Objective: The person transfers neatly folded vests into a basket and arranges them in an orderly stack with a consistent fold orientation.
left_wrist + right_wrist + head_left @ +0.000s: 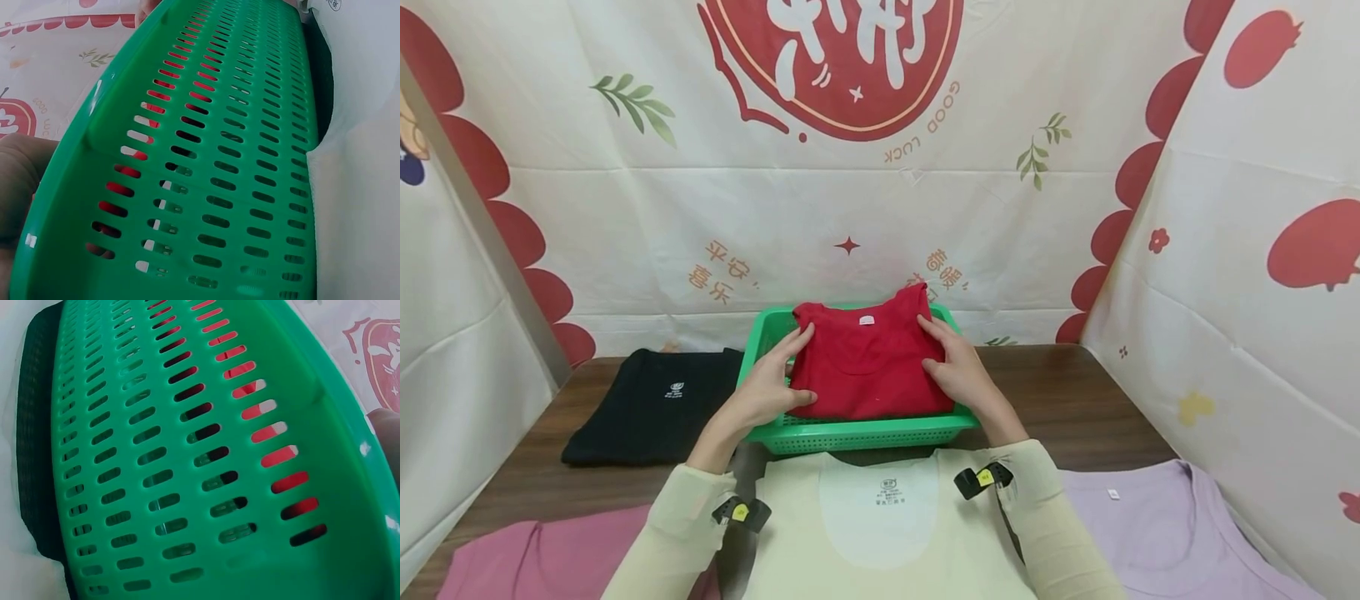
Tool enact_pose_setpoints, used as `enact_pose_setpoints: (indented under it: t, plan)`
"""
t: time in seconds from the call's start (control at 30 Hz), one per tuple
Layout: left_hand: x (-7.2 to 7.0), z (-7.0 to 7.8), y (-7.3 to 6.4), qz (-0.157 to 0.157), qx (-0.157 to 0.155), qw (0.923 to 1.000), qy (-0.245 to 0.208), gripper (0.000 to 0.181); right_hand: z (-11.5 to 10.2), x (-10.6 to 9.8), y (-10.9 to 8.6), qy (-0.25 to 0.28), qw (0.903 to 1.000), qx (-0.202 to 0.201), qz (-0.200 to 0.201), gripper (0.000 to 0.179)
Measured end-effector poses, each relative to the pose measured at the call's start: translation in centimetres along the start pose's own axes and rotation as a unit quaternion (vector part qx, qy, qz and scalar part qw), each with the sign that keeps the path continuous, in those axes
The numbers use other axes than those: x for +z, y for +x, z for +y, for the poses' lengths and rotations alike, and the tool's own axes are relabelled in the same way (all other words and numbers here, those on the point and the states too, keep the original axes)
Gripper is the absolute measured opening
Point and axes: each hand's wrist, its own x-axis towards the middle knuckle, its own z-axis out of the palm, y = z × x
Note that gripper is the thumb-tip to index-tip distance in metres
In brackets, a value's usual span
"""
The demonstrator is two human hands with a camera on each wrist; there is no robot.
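A folded red shirt [865,367] with a small white neck label lies in a green perforated basket [861,437]. My left hand [769,379] is at the shirt's left side, fingertips at its upper edge and thumb on its lower left. On the opposite side, my right hand [958,367] touches the shirt's right edge, with thumb and fingers spread. Through the slots of the basket wall [206,156], red cloth shows in the left wrist view. Only part of the right hand [386,440] appears beyond the rim in the right wrist view.
A folded black shirt [655,408] lies left of the basket on the brown table [1052,400]. A cream shirt [880,533] is in front, a pink one [550,554] at the left and a lilac one [1157,525] at the right. A printed cloth [850,200] hangs behind.
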Motion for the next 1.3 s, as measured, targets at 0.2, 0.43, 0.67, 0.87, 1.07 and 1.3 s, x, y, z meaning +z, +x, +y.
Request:
enact_pose_setpoints:
  t: [0.2, 0.43, 0.67, 0.87, 1.07, 1.3]
  plan:
    - [-0.02, 0.11, -0.03, 0.002, -0.01, 0.9999, 0.011, 0.098, 0.03, 0.03, 0.0, -0.003, 0.9999, 0.002, -0.013, 0.067]
    - [-0.03, 0.18, -0.08, -0.003, -0.021, 0.9998, -0.005, 0.098, 0.27, 0.3, -0.1, -0.014, 0.9999, 0.001, -0.009, 0.055]
    - [0.13, 0.2, -0.27, -0.01, -0.021, 0.9997, -0.003, 0.098, 0.23, 0.42, -0.23, -0.026, 0.9996, 0.011, -0.005, 0.047]
    - [0.15, -0.02, -0.07, -0.001, -0.031, 0.9994, 0.018, 0.094, -0.2, 0.33, -0.16, -0.062, 0.9979, -0.003, -0.018, 0.056]
    - [0.22, -0.03, -0.01, 0.003, -0.035, 0.998, 0.053, 0.093, -0.44, 0.35, -0.34, -0.08, 0.9962, 0.0, -0.033, 0.068]
    - [0.33, 0.09, -0.04, -0.008, -0.033, 0.9962, 0.08, 0.094, -0.12, 0.52, -0.19, -0.105, 0.9936, -0.008, -0.041, 0.067]
